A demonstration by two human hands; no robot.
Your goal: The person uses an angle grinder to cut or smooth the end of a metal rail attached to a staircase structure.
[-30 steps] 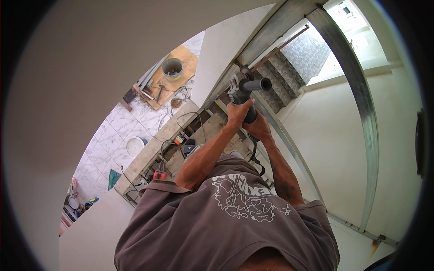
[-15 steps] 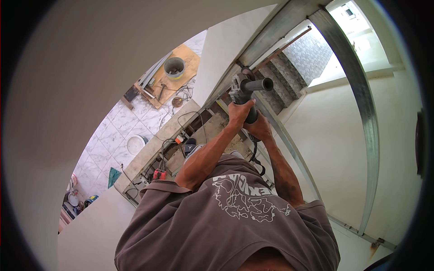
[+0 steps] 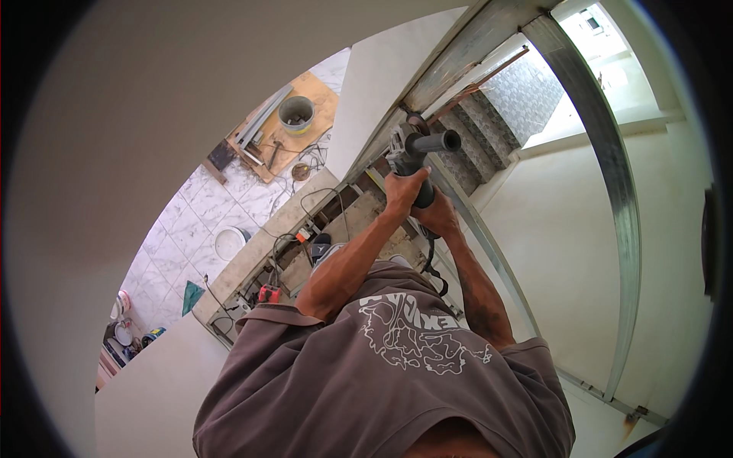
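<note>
Both of my arms reach forward to an angle grinder, its grey gear head and black side handle pointing up and to the right. My left hand is wrapped round the body just behind the head. Lower down, my right hand grips the rear part, where a dark cord hangs below. The grinder's front end is up against the lower side of a metal frame beam; whether its disc touches the metal I cannot make out.
On the right a curved-looking metal post rises before a pale wall. Grey stairs lie beyond the frame. Down left, a bucket stands on a wooden board; cords and a red tool lie along a ledge.
The view has shifted very slightly. My hands and the grinder hold almost the same place against the beam.
</note>
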